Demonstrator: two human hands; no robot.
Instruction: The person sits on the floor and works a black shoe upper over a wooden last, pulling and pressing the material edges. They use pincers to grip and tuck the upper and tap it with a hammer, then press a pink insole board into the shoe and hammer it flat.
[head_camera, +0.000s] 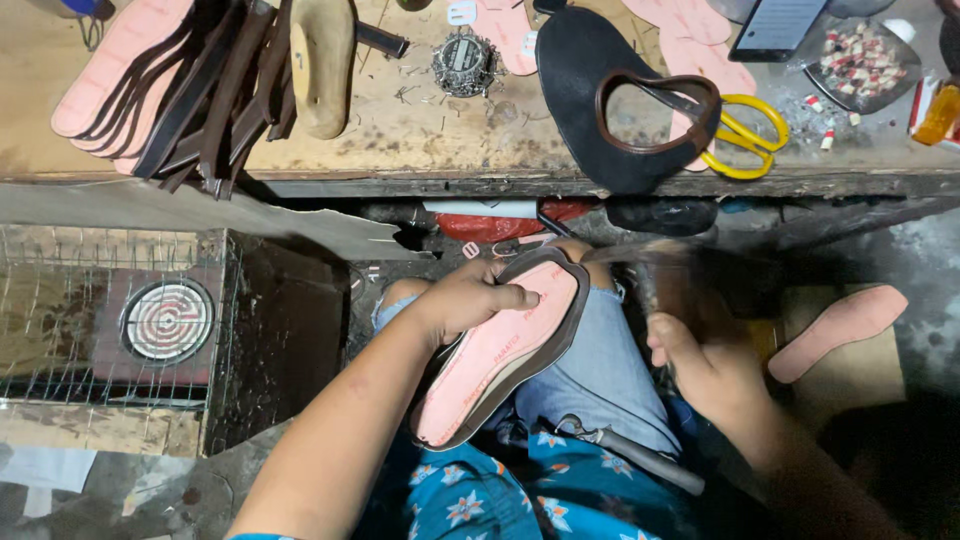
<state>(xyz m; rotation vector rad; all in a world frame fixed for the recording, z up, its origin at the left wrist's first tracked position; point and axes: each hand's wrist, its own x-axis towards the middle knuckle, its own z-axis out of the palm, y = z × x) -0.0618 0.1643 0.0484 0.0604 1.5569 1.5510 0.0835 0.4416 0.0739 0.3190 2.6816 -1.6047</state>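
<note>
The fingers (505, 297) of the left hand (465, 300) are curled shut over the upper end of a pink insole (500, 355), thumb laid flat across its face, pinning a dark brown strap edge (572, 320) folded around the rim. The insole lies tilted on the person's lap, its top near the knee and its heel end low toward the blue flowered shirt (520, 500). The right hand (705, 365) is just beside the insole's right edge, closed around a hammer (665, 275) whose head is blurred with motion above the insole's tip; the grip itself is plain, the exact head shape is not. A metal tool with a dark handle (625, 448) rests across the jeans below the insole.

To the right a second pink insole (838, 330) lies well apart on brown card on the floor, with free space between it and the right hand. To the left stands a wire cage (100, 300) around a round coil heater (167, 320), also well apart.

Above the knees runs the worn wooden surface (420, 120), its front edge close to the insole's tip. On it lie a fan of pink insoles with brown straps (170, 90), a wooden shoe last (322, 60), a cluster of small nails (464, 62), a black sole with a brown strap loop (600, 100), yellow scissors (750, 135) and a tray of small pieces (862, 65).
</note>
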